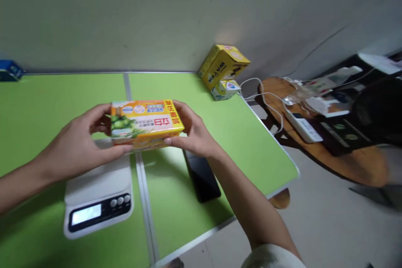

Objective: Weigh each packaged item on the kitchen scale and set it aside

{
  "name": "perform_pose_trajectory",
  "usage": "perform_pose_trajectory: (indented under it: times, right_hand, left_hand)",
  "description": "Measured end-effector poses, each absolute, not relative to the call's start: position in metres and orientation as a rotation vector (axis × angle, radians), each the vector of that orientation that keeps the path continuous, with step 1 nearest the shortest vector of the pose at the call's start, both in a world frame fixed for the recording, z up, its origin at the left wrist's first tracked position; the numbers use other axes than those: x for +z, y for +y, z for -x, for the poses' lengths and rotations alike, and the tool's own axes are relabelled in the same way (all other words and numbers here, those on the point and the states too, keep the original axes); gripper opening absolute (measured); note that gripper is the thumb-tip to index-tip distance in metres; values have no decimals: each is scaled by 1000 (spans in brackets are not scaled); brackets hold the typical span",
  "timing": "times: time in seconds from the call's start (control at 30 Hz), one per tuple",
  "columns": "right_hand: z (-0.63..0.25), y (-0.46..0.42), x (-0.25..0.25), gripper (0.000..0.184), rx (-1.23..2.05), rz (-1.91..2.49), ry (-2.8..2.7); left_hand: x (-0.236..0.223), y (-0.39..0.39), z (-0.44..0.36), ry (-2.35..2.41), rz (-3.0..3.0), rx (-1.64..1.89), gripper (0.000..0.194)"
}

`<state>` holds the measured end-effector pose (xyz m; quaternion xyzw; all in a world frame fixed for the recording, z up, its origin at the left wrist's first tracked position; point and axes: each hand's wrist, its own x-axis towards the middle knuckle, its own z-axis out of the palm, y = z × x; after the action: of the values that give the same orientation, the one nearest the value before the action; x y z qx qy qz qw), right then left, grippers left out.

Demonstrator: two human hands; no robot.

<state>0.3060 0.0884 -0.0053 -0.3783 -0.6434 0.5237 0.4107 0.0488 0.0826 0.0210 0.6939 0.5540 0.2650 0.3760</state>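
Observation:
An orange and yellow printed box [146, 122] is held in the air between both my hands, above the green table [238, 134]. My left hand [78, 144] grips its left end with thumb below and fingers curled behind. My right hand [193, 132] grips its right end, fingers wrapped round the edge. Just under the box's left part sits a white kitchen scale [97, 194] with a small display and three buttons facing me.
A black phone [203, 178] lies flat on the table under my right wrist. A yellow carton [223, 67] and a small pack [225, 89] stand at the table's far right corner by the wall. A wooden side table [351, 163] with a power strip and cables stands on the right.

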Motion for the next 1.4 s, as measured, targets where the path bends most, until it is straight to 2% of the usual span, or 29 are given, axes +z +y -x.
perform_pose_trajectory:
  times: [0.07, 0.2, 0.33, 0.5, 0.67, 0.8, 0.87, 1.03, 1.2, 1.4]
  right_hand:
    - [-344, 89, -16, 79, 1222, 1076, -1476]
    - [-411, 87, -60, 61, 1025, 1374, -1227]
    - [-466, 96, -92, 57, 871, 1559, -1035]
    - [-535, 159, -82, 52, 500, 1470, -863]
    - [-585, 236, -74, 40, 414, 1458, -806]
    - [-601, 258, -99, 28, 460, 1458, -865]
    - [-606, 257, -112, 28, 506, 1450, -919]
    - [-612, 249, -123, 38, 614, 1437, -988]
    - [-616, 256, -129, 50, 748, 1425, -1016]
    - [-626, 261, -144, 60, 526, 1479, -787]
  left_hand:
    - [15, 96, -98, 1285, -1653, 733, 71]
    - [-18, 123, -199, 1160, -1542, 743, 64]
    - [-43, 150, -285, 1111, -1619, 768, 65]
    - [-34, 207, -384, 985, -1770, 914, 62]
    - [-32, 271, -459, 1015, -1804, 955, 54]
    - [-55, 293, -472, 1023, -1856, 1024, 62]
    - [-72, 296, -468, 1030, -1883, 1037, 65]
    - [-100, 295, -460, 1048, -1891, 955, 61]
    - [-96, 288, -462, 1115, -1933, 829, 66]
    - [-98, 287, -448, 1156, -1857, 764, 74]
